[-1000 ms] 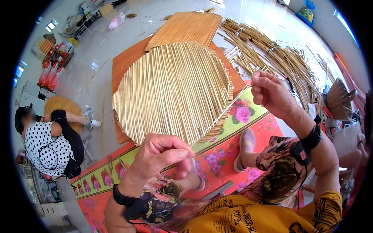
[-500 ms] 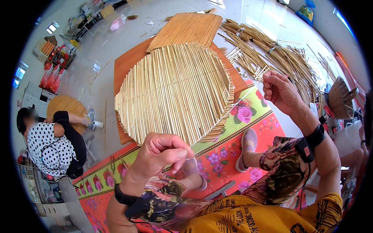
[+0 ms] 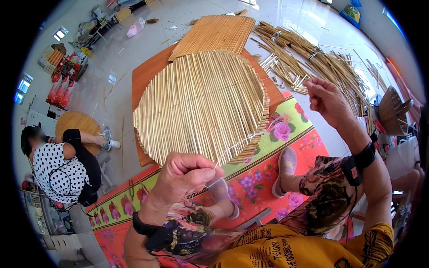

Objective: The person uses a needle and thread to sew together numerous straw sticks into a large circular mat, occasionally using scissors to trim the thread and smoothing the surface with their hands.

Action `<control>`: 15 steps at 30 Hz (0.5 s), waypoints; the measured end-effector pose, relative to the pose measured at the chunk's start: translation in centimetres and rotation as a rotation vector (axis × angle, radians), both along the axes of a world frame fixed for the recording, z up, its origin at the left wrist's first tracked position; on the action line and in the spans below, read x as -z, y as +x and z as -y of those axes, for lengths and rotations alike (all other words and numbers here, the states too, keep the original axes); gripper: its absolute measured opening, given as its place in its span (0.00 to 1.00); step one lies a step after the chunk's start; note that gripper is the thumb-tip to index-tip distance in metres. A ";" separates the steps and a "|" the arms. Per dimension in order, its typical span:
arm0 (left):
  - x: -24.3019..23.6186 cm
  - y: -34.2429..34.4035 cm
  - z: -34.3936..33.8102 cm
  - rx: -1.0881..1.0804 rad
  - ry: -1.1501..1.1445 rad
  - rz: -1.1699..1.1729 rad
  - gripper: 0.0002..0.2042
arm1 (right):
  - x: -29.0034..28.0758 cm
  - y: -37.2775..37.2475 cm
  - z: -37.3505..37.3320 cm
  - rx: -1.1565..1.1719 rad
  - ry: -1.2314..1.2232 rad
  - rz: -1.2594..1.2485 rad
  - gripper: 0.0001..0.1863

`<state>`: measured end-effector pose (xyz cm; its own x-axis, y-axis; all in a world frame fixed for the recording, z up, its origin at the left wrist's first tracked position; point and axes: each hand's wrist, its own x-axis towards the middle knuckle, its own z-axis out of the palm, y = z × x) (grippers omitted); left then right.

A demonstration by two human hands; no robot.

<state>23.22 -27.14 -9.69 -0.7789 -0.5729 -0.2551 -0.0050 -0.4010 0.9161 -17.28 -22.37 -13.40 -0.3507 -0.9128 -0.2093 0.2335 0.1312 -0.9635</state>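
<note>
A round mat of straw-coloured stalks (image 3: 201,102), laid side by side and crossed by thin stitch lines, rests on the low brown table before me. Close to its near edge, my left hand (image 3: 185,176) pinches a white thread (image 3: 217,161) between thumb and forefinger. The thread curves slackly from those fingertips to the mat's lower right edge, and a loose bit of it sticks out below the thumb. Raised beyond the mat's right side, my right hand (image 3: 328,100) has its thumb and forefinger pressed together; what they hold, if anything, is too fine to make out.
A rectangular stalk panel (image 3: 216,35) lies at the table's (image 3: 142,89) far end. Bundled stalks (image 3: 321,60) spread over the floor at far right, near a woven basket (image 3: 394,111). A flowered cloth (image 3: 250,183) lies under my feet. Another person (image 3: 60,167) sits at left.
The thread, stretched straighter toward my right hand before, now hangs in a loose curve between the mat's edge and my left fingertips. My right hand has shifted slightly; the mat has stayed put.
</note>
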 end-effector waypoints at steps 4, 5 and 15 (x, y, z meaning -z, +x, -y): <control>-0.4 -0.6 -0.2 0.010 -0.075 0.054 0.07 | -1.2 1.0 -0.4 0.060 -0.076 -0.079 0.06; -0.6 -0.8 -0.2 0.023 -0.082 0.072 0.07 | -1.9 2.3 -0.7 -0.055 -0.100 -0.073 0.05; -2.0 -4.3 -0.6 0.052 -0.310 0.292 0.08 | -5.3 13.5 -1.3 -0.760 0.063 -0.019 0.11</control>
